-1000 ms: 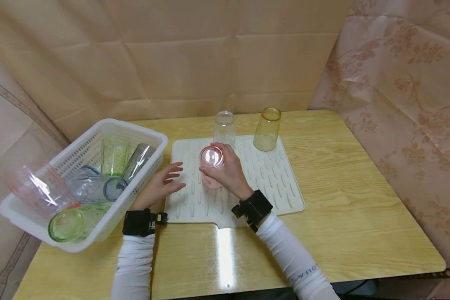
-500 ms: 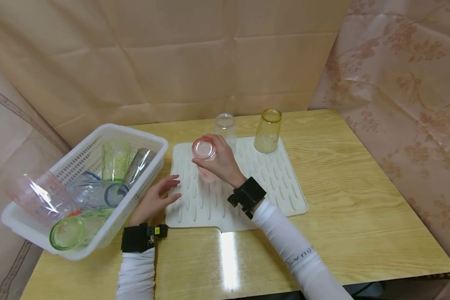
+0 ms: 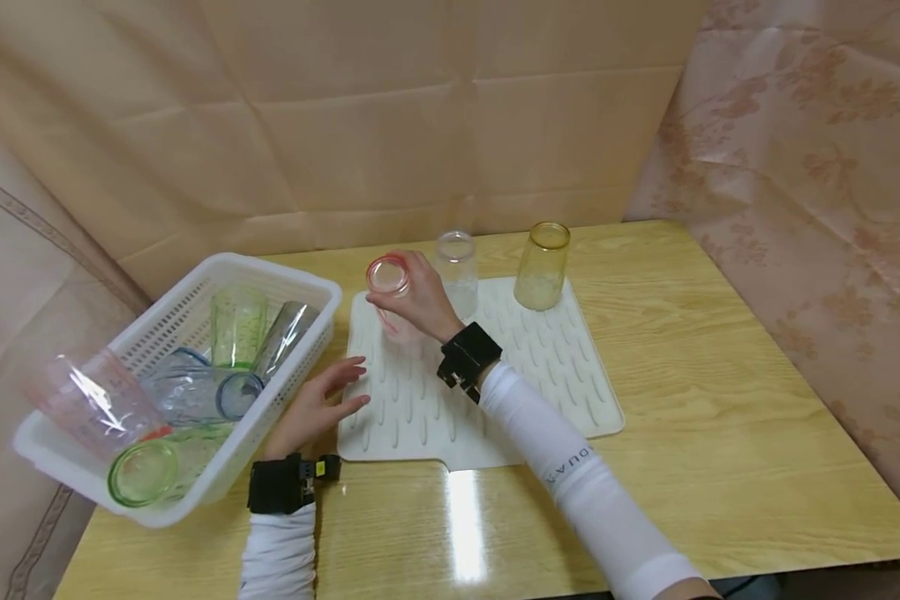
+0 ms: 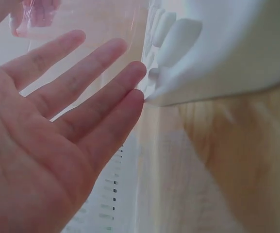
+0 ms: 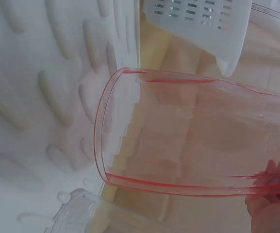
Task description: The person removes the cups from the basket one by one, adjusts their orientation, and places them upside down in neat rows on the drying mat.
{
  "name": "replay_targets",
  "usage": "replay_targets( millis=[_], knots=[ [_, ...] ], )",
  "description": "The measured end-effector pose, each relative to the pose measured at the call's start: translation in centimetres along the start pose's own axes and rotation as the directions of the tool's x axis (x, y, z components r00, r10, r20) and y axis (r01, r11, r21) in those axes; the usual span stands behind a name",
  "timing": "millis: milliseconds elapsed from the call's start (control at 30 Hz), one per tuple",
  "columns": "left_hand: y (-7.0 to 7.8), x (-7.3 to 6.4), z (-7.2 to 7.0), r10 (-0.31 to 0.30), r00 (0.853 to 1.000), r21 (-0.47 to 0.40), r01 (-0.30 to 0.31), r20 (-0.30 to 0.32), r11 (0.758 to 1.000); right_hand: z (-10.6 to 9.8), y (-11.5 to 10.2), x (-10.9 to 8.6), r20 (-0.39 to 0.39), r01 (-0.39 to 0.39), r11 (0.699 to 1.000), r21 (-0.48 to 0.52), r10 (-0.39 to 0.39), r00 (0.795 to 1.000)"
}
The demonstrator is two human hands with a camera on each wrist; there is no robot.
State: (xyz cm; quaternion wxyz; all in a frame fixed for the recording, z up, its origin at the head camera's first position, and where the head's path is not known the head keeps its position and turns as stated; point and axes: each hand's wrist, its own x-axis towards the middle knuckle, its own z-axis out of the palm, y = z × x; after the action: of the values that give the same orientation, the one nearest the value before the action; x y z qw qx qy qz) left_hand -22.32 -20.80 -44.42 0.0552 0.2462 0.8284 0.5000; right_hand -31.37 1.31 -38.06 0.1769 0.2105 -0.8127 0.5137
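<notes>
My right hand [image 3: 423,300] grips a clear pink-tinted glass tumbler [image 3: 387,275] near its base. The tumbler is upside down, its rim low over the left back part of the white ridged mat [image 3: 495,400]. In the right wrist view the tumbler [image 5: 203,131] shows its red-edged rim close to the mat; whether they touch I cannot tell. At the mat's left edge, beside the basket, my left hand [image 3: 315,408] holds nothing, its fingers spread in the left wrist view. A colourless glass [image 3: 457,271] and an amber glass [image 3: 542,271] stand upside down along the mat's back.
Left on the wooden table [image 3: 720,417], a white slotted basket [image 3: 182,321] holds several glasses: a pink one [image 3: 93,400] leaning over the rim, a blue one [image 3: 195,392], green ones [image 3: 144,473] and a grey one [image 3: 285,337]. A beige curtain [image 3: 420,150] hangs behind.
My right hand has moved left and away from me, taking the pink tumbler towards the mat's back left. My left hand has stayed beside the basket, shifting only slightly in view.
</notes>
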Motion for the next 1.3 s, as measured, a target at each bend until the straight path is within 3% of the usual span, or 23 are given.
replay_targets(
  millis=[333,500,667,833,1100,1300],
  knots=[
    [0.2,-0.1,-0.2,-0.002,1.000,0.000,0.002,-0.015,1.000,2.1,0.7,2.6,-0.030,-0.016,1.000,0.018,0.016,0.999],
    [2.3,-0.6,-0.2,-0.002,1.000,-0.017,0.002,0.001,1.000,3.0,1.4,3.2,-0.041,-0.023,1.000,0.018,0.023,0.999],
    [4.0,-1.0,-0.2,-0.042,0.999,-0.005,0.042,0.008,0.999,3.6,1.3,3.1,-0.032,-0.043,0.999,0.014,0.044,0.999],
    [4.1,-1.3,-0.2,-0.065,0.998,0.007,0.065,0.003,0.998,4.1,1.5,3.2,-0.016,-0.071,0.998,-0.002,0.071,0.997],
    [4.0,-1.6,-0.4,-0.050,0.999,0.006,0.051,-0.010,0.999,4.7,2.6,3.9,0.030,-0.080,0.996,0.048,0.078,0.996],
    [3.8,-1.5,-0.5,-0.026,1.000,0.006,0.026,0.003,1.000,4.7,3.3,4.1,0.022,-0.083,0.994,0.067,0.081,0.996]
  ],
)
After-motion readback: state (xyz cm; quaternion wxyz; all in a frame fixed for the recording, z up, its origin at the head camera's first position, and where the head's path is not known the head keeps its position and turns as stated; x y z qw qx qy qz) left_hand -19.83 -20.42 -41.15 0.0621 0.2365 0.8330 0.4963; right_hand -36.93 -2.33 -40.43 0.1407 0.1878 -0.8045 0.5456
